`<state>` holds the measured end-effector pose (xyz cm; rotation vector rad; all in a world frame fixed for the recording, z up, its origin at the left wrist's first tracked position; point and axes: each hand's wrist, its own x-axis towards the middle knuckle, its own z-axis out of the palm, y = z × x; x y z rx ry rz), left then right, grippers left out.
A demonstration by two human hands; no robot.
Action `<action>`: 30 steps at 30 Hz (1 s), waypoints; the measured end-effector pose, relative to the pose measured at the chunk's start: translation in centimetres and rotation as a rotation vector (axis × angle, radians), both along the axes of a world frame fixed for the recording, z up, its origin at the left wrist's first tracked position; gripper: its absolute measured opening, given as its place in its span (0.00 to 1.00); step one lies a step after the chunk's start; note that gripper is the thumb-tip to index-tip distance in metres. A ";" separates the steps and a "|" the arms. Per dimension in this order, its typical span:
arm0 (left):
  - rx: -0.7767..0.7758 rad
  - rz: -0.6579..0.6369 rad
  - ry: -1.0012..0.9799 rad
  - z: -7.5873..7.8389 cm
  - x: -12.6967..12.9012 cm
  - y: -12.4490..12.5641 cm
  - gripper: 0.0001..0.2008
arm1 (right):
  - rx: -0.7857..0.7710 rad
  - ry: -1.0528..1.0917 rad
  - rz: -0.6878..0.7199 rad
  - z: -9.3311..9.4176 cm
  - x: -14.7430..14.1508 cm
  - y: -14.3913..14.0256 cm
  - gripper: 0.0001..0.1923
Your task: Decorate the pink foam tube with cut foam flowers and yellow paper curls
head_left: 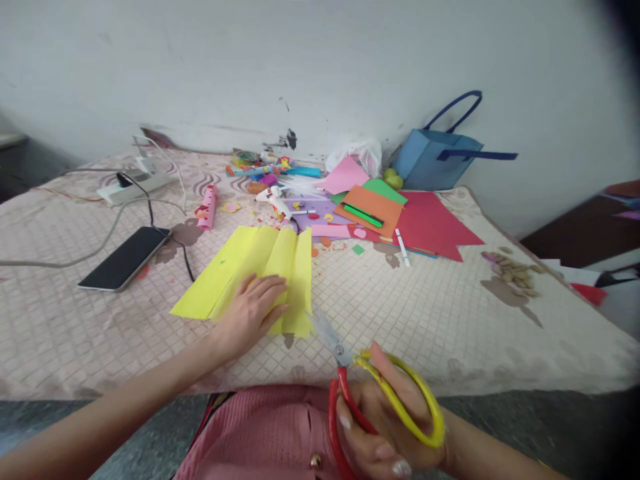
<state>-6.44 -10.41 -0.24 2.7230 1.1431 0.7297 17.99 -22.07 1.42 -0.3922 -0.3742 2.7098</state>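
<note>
A creased sheet of yellow paper (235, 267) lies on the table near its front edge. My left hand (253, 310) rests on the paper with its fingers stretched out, slightly blurred. In my right hand (390, 420) is a pair of scissors (341, 353) with one red handle and one yellow handle. My fingers pass through the handles, and the blades point up and left. Their tips are beside the paper's lower right corner; whether they touch it I cannot tell.
A black phone (125, 260) and a power strip (135, 188) with cables are at left. Behind the paper sit a glue gun (275, 200) and a pink paper roll (207, 207). Coloured sheets (425, 220), a blue bag (435, 159) and a brown pile (515, 273) are at right.
</note>
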 end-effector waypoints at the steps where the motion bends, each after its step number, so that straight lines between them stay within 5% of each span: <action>1: 0.042 0.065 0.057 -0.4 -0.2 0.5 0.17 | 0.006 0.001 0.010 -0.3 -0.1 0.0 0.41; 3: 0.082 0.115 0.160 -1.3 -0.8 1.3 0.21 | 0.042 0.001 0.028 -1.0 0.1 0.1 0.42; 7: 0.028 0.016 0.282 -2.5 -2.6 2.2 0.25 | 0.285 -0.162 0.064 -1.3 2.8 1.9 0.44; 13: -0.021 -0.235 0.323 -0.4 -7.3 3.0 0.28 | 1.242 -1.151 -0.027 1.7 8.6 8.7 0.20; 15: -0.059 -0.312 0.343 0.6 -9.0 3.5 0.28 | 1.465 -1.474 -0.009 2.2 9.4 10.8 0.20; 18: -0.135 -0.347 0.314 1.9 -9.9 4.3 0.23 | 1.749 -1.681 0.037 2.1 9.7 13.4 0.21; 21: -0.154 -0.261 0.130 3.0 -7.5 4.6 0.16 | 1.933 -1.677 0.103 1.5 9.8 15.7 0.16; 25: -0.301 -0.100 0.019 3.7 -0.7 4.2 0.12 | 2.085 -1.606 0.147 1.0 10.0 18.4 0.17; 30: -0.423 0.013 0.077 2.3 4.1 4.4 0.11 | 2.212 -1.506 0.256 0.7 10.0 20.6 0.18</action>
